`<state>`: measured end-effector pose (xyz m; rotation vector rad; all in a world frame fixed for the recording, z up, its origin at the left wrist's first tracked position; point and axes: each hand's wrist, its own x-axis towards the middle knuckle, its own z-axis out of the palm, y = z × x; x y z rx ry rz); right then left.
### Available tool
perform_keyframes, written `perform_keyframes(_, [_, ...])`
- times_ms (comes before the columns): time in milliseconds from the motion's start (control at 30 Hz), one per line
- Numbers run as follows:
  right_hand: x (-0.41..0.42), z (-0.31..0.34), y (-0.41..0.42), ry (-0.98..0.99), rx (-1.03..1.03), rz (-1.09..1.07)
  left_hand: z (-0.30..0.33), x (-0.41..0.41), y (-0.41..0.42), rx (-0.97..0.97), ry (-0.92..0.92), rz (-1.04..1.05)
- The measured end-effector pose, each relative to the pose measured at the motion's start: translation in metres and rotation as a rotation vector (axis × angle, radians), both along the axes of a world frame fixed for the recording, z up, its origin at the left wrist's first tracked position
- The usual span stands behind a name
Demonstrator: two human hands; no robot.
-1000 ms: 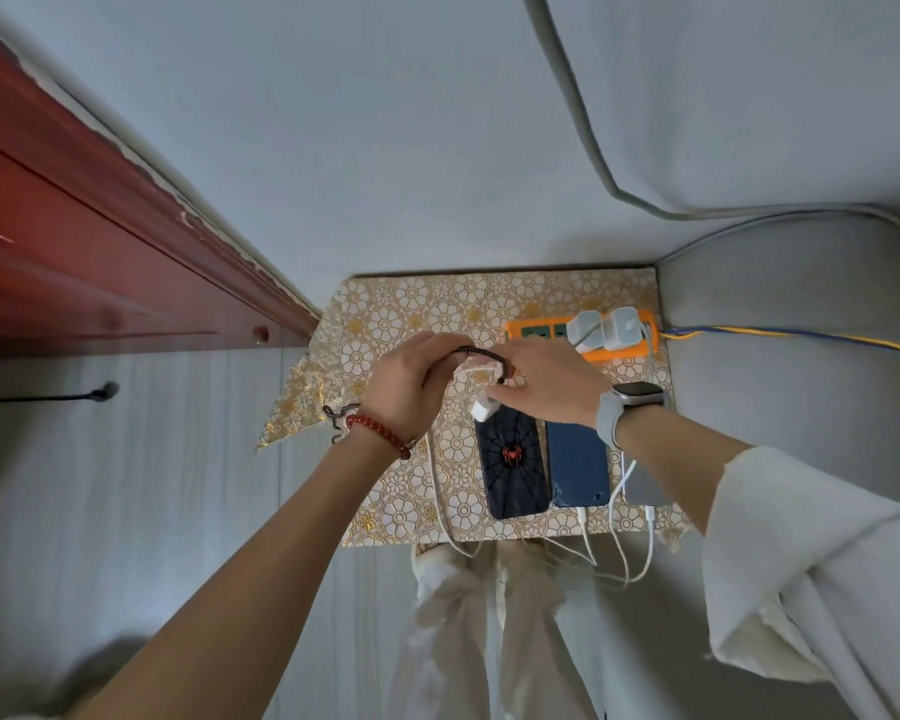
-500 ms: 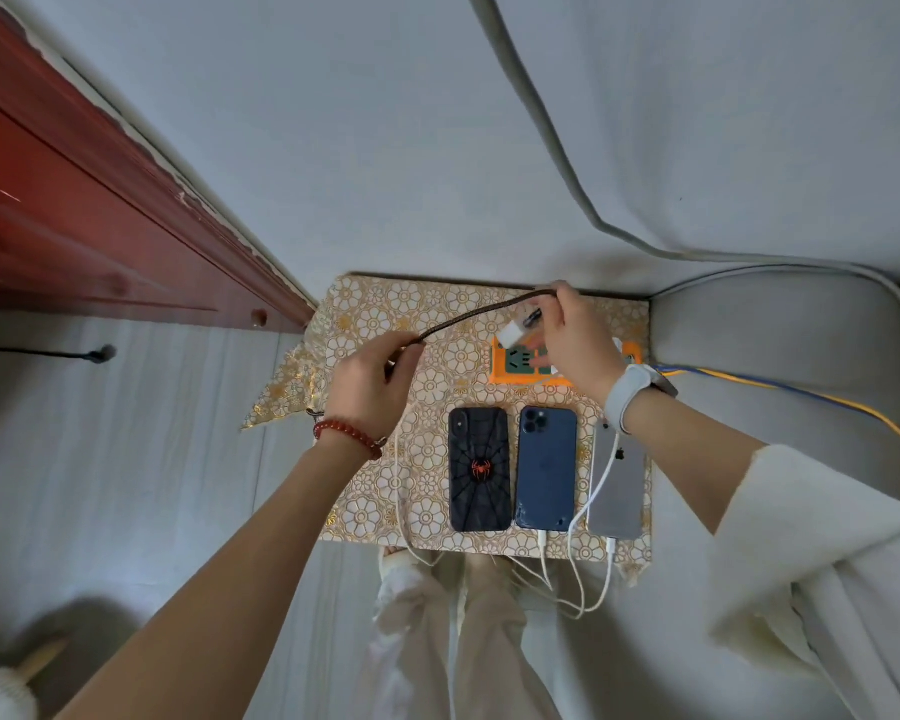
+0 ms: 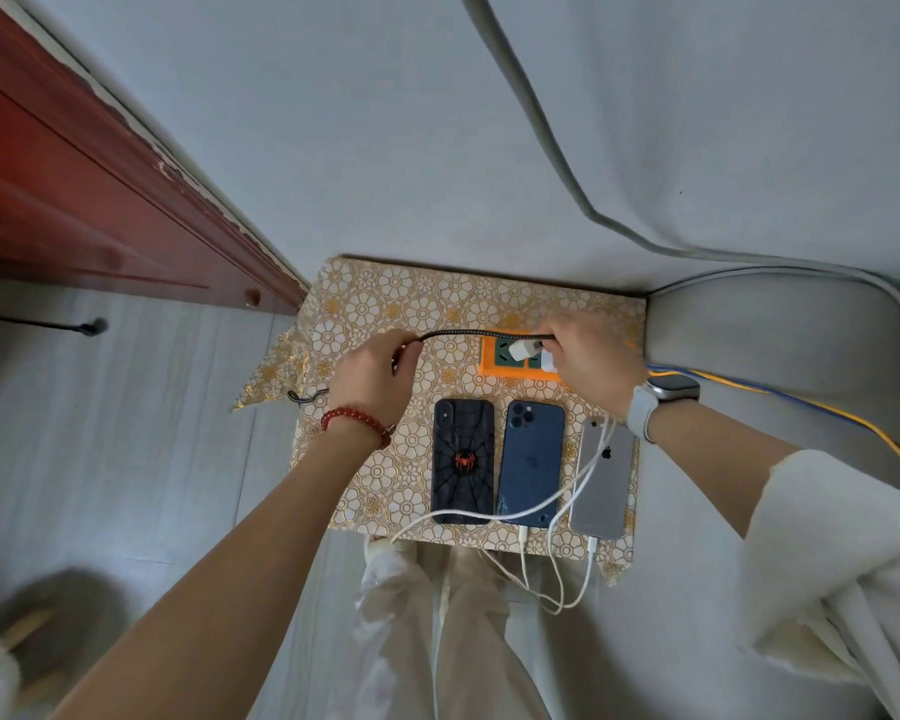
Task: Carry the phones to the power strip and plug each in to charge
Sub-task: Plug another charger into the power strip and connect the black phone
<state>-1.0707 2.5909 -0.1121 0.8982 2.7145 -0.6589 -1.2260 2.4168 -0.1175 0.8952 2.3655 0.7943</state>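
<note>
Three phones lie face down side by side on the small table: a black spider-web case phone [image 3: 462, 459], a dark blue phone [image 3: 532, 462] and a silver phone [image 3: 605, 478]. White cables run from the blue and silver phones over the front edge. Behind them sits the orange power strip [image 3: 494, 362]. My right hand [image 3: 588, 363] holds a white charger plug [image 3: 521, 349] right over the strip's left socket. A dark braided cable [image 3: 481, 334] stretches from that plug to my left hand [image 3: 372, 379], which pinches it.
The table wears a gold floral cloth [image 3: 385, 314]. A red wooden door [image 3: 89, 200] stands at left, a grey sofa arm [image 3: 780, 345] at right, with yellow and blue wires [image 3: 822, 407] running off the strip. My legs and feet are below the table edge.
My right hand has brought the white plug down from above the strip to its left socket. The braided cable is now pulled straighter between my hands.
</note>
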Motion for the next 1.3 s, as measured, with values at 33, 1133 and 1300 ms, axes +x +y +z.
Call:
perform_keyframes(33, [0.001, 0.0, 0.0, 0.002, -0.011, 0.008, 0.0, 0.0, 0.0, -0.002, 0.002, 0.003])
perform_keyframes(1133, [-0.015, -0.002, -0.001, 0.096, -0.09, -0.376, -0.005, -0.034, 0.0, -0.212, -0.021, -0.028])
perform_keyframes(1300, [-0.017, -0.005, -0.001, 0.108, -0.147, -0.479, 0.0, -0.033, 0.001, -0.192, -0.02, -0.015])
